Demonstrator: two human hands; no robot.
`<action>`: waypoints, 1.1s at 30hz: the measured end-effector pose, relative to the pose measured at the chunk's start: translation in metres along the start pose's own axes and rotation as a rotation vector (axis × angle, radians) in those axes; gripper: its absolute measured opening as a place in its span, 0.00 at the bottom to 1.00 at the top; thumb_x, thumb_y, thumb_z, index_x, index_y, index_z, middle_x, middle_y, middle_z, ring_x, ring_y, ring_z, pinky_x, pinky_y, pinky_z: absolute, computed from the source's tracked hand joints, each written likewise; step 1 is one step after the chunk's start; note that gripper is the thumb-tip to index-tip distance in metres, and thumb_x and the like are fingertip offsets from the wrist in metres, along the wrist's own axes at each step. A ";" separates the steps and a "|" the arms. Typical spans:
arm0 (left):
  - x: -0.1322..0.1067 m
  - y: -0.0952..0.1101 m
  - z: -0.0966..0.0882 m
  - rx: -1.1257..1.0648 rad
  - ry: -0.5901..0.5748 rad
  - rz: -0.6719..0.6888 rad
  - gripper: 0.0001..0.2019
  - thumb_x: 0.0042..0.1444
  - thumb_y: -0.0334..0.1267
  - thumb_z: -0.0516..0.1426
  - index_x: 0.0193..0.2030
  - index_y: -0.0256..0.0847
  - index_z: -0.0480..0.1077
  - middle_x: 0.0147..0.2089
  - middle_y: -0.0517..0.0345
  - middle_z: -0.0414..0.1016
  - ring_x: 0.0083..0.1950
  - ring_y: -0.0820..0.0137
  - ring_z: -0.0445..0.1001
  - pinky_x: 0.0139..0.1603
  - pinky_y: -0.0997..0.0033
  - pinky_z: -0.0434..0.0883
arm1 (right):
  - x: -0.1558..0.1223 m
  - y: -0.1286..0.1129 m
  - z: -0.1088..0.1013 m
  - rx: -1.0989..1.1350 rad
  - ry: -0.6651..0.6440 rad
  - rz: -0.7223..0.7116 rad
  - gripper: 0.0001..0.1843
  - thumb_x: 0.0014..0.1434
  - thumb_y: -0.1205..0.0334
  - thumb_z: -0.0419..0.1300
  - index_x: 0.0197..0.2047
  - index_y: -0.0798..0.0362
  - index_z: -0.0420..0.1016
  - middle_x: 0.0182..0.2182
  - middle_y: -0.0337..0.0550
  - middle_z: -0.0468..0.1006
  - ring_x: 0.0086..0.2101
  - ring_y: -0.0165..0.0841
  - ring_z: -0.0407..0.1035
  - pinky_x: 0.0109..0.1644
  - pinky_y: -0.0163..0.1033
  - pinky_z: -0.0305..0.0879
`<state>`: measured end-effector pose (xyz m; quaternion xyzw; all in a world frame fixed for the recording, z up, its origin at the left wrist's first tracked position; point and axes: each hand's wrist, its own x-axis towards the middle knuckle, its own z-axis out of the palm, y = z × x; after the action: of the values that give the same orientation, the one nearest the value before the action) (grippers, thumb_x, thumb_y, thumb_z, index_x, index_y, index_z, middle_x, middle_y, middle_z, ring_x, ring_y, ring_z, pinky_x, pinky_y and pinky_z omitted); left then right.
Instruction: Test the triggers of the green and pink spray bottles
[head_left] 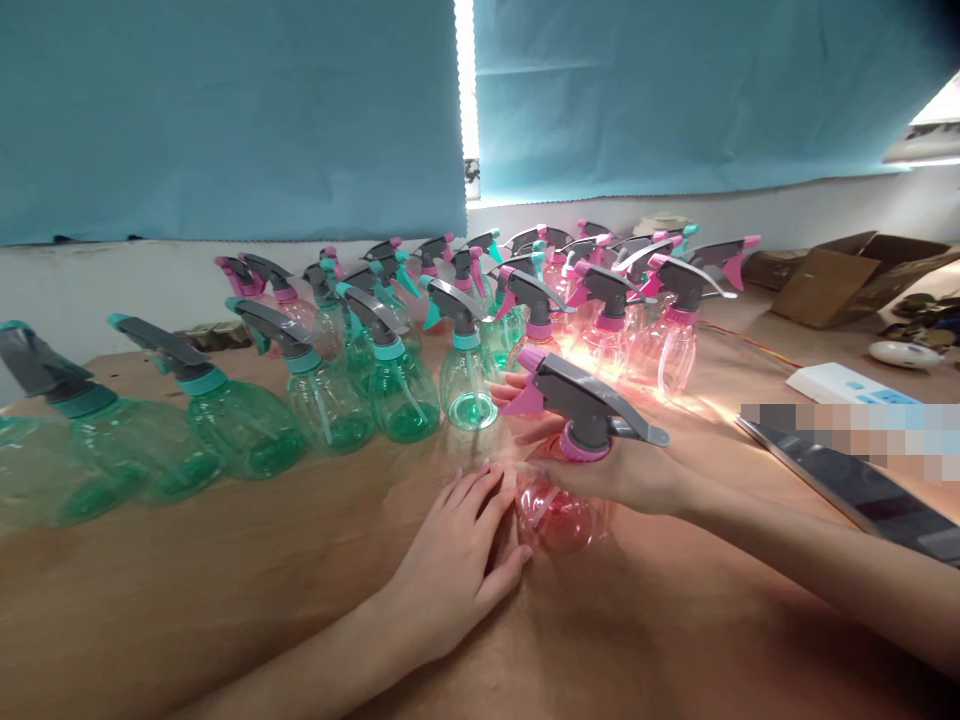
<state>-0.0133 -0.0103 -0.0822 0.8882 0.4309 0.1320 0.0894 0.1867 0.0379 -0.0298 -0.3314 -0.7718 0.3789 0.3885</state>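
Observation:
A clear pink spray bottle (566, 515) with a grey and pink trigger head stands upright close in front of me. My right hand (622, 475) is around its upper body just below the pink collar, and some of the fingers reach out behind it. Flat on the table beside the bottle's left side lies my left hand (465, 555), fingers stretched out and holding nothing. Just beyond my hands, a green spray bottle (403, 400) stands in a row of several alike. Behind the held bottle, another pink spray bottle (667, 350) stands among several more.
Spray bottles in pink and green crowd the back of the wooden table (300, 580). To the right are a phone (840, 480), a white power strip (847, 385), a white computer mouse (906, 354) and an open cardboard box (825, 280). Blue blinds (225, 120) hang behind.

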 end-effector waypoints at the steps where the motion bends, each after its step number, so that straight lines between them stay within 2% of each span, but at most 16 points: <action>1: 0.000 0.000 0.000 0.003 -0.005 -0.003 0.17 0.63 0.41 0.55 0.57 0.38 0.66 0.63 0.42 0.66 0.65 0.51 0.63 0.64 0.43 0.61 | 0.000 0.000 0.000 0.020 0.002 -0.003 0.27 0.54 0.60 0.63 0.58 0.42 0.69 0.55 0.43 0.75 0.40 0.37 0.77 0.43 0.44 0.78; 4: 0.001 0.000 0.000 0.007 -0.010 -0.011 0.19 0.62 0.41 0.55 0.58 0.37 0.65 0.63 0.41 0.66 0.65 0.50 0.63 0.64 0.43 0.62 | 0.000 0.001 -0.001 0.075 -0.006 0.008 0.28 0.54 0.61 0.63 0.59 0.45 0.68 0.53 0.45 0.77 0.40 0.38 0.77 0.44 0.45 0.77; 7: 0.001 0.000 0.000 0.004 -0.001 -0.008 0.20 0.62 0.41 0.55 0.59 0.38 0.64 0.64 0.42 0.65 0.66 0.51 0.62 0.64 0.44 0.62 | 0.000 0.000 -0.001 0.086 -0.010 0.007 0.25 0.54 0.62 0.62 0.56 0.45 0.70 0.53 0.44 0.77 0.40 0.38 0.77 0.47 0.46 0.76; 12: 0.000 -0.002 0.000 0.007 -0.009 -0.010 0.20 0.63 0.42 0.55 0.60 0.38 0.63 0.66 0.42 0.64 0.67 0.51 0.61 0.65 0.44 0.61 | 0.000 -0.005 -0.001 0.069 0.040 -0.004 0.07 0.52 0.64 0.62 0.36 0.45 0.76 0.41 0.40 0.81 0.39 0.38 0.78 0.46 0.44 0.77; 15: 0.000 -0.002 0.000 0.016 -0.017 -0.006 0.21 0.63 0.42 0.55 0.60 0.36 0.63 0.66 0.41 0.64 0.67 0.52 0.60 0.66 0.44 0.60 | 0.001 -0.009 0.000 0.033 0.061 0.044 0.04 0.52 0.61 0.62 0.33 0.44 0.77 0.35 0.40 0.82 0.40 0.40 0.78 0.45 0.45 0.77; 19: 0.000 -0.002 0.000 0.012 -0.008 -0.005 0.21 0.63 0.42 0.55 0.60 0.38 0.63 0.65 0.42 0.64 0.67 0.52 0.61 0.65 0.45 0.61 | 0.001 -0.011 0.000 0.038 0.046 0.076 0.06 0.52 0.56 0.63 0.34 0.43 0.79 0.32 0.39 0.82 0.41 0.41 0.77 0.46 0.47 0.77; 24: 0.000 -0.002 0.000 -0.003 0.005 0.000 0.20 0.62 0.42 0.55 0.60 0.38 0.64 0.65 0.42 0.65 0.66 0.52 0.61 0.65 0.45 0.61 | 0.000 -0.006 0.000 0.092 0.048 0.077 0.09 0.51 0.57 0.64 0.38 0.43 0.79 0.35 0.39 0.82 0.42 0.42 0.77 0.46 0.47 0.77; 26: 0.000 -0.001 0.000 -0.006 0.003 -0.003 0.21 0.62 0.42 0.56 0.60 0.38 0.64 0.65 0.42 0.65 0.67 0.52 0.61 0.65 0.45 0.61 | -0.001 -0.003 -0.001 0.114 0.029 0.106 0.14 0.52 0.58 0.64 0.44 0.43 0.78 0.39 0.40 0.82 0.44 0.42 0.77 0.48 0.48 0.76; 29: 0.000 0.000 -0.001 -0.012 -0.008 -0.008 0.21 0.62 0.42 0.55 0.60 0.38 0.64 0.65 0.42 0.65 0.67 0.52 0.61 0.65 0.45 0.61 | -0.002 -0.001 -0.001 0.170 -0.006 0.096 0.23 0.54 0.60 0.64 0.54 0.41 0.74 0.49 0.40 0.79 0.47 0.41 0.75 0.51 0.47 0.74; 31: 0.000 0.000 -0.001 -0.013 -0.016 -0.013 0.21 0.63 0.42 0.55 0.60 0.37 0.63 0.65 0.42 0.65 0.67 0.52 0.61 0.65 0.45 0.61 | -0.002 -0.002 -0.001 0.191 -0.017 0.063 0.24 0.54 0.61 0.64 0.55 0.40 0.73 0.54 0.40 0.76 0.48 0.40 0.74 0.51 0.46 0.74; 33: -0.001 0.001 -0.002 -0.011 -0.023 -0.016 0.21 0.63 0.42 0.55 0.61 0.36 0.63 0.65 0.42 0.64 0.67 0.52 0.60 0.66 0.45 0.60 | -0.001 -0.004 -0.002 0.184 -0.020 0.052 0.24 0.54 0.63 0.63 0.55 0.40 0.73 0.55 0.40 0.76 0.46 0.39 0.75 0.49 0.45 0.75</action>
<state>-0.0137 -0.0110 -0.0807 0.8857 0.4362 0.1234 0.1001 0.1876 0.0360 -0.0260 -0.3105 -0.7287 0.4616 0.3994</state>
